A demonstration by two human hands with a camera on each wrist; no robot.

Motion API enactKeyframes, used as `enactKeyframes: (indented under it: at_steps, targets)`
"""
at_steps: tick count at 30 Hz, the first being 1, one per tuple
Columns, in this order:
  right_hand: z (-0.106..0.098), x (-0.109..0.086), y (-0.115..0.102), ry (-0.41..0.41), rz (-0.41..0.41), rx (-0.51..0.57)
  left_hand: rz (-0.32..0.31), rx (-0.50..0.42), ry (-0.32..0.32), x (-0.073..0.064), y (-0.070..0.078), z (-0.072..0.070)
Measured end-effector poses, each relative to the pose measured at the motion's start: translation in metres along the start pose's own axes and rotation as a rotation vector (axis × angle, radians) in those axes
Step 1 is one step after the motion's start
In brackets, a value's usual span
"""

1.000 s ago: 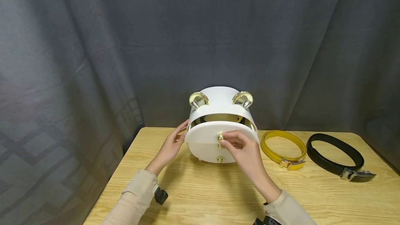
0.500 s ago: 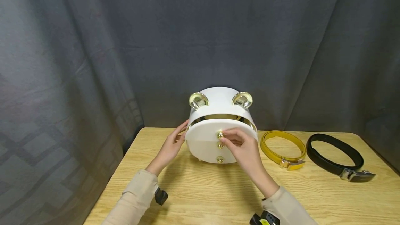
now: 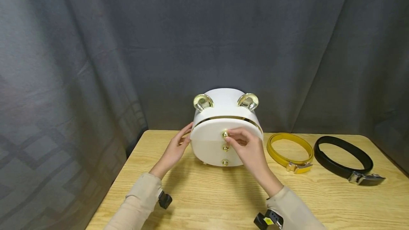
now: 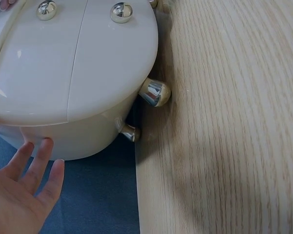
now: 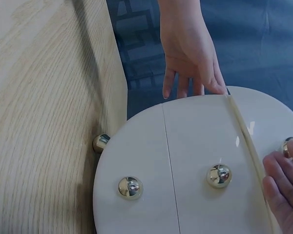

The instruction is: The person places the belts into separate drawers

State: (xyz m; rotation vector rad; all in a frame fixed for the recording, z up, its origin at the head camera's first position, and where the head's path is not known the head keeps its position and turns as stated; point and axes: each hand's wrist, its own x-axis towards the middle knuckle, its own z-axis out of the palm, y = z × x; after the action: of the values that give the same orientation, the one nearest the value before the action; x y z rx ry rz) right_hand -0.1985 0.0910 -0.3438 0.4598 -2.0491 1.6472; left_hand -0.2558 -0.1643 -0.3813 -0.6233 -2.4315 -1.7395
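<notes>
A white rounded drawer box (image 3: 207, 152) with two gold ears stands on the wooden table, knobs facing me. Its top drawer (image 3: 206, 129) sits slightly out, leaving a narrow dark gap under the box's top edge. Thumb and fingers of my right hand (image 3: 250, 148) pinch the gold top knob (image 3: 225, 134). Two more gold knobs, a middle knob (image 5: 219, 176) and a bottom knob (image 5: 130, 187), show below it. At the box's left side rests my left hand (image 3: 174, 150), fingers extended along the wall; in the left wrist view its fingertips (image 4: 45, 146) lie against the side.
To the right of the box lie a coiled yellow belt (image 3: 271, 151) and a coiled black belt (image 3: 332, 162), both with metal buckles. Short gold feet (image 4: 155, 92) hold the box off the wooden table (image 3: 204, 194). A dark grey curtain (image 3: 223, 38) hangs behind.
The top drawer has moved inward and its gap has narrowed, with my right hand on the knob moving away from me. The left hand stays in place.
</notes>
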Motion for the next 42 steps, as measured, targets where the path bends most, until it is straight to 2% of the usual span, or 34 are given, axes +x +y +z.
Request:
enactKeyframes:
  at_steps: [11,18,25,26,29,35,42]
  targets:
    - [0.001,0.008,0.002,0.001,-0.007,-0.021,0.004,0.004,0.007,0.000,-0.001,-0.001]
    - [0.001,0.011,0.005,0.002,-0.010,-0.029,-0.024,0.020,0.007,0.000,0.000,0.000]
    - [0.001,0.014,0.006,-0.004,0.000,-0.016,-0.039,0.053,-0.022,-0.010,0.033,-0.002]
    - [0.000,0.015,0.006,-0.006,0.002,-0.014,-0.046,0.055,-0.027,-0.011,0.034,-0.002]
    - [-0.001,0.016,0.007,-0.015,0.002,-0.014,-0.047,0.054,-0.028,-0.010,0.031,-0.002]
    - [-0.001,0.016,0.007,-0.024,0.000,0.008,-0.029,0.034,-0.001,-0.003,0.003,0.000]
    - [-0.001,0.012,0.006,-0.020,0.007,0.012,0.017,0.042,-0.001,0.000,0.002,-0.001]
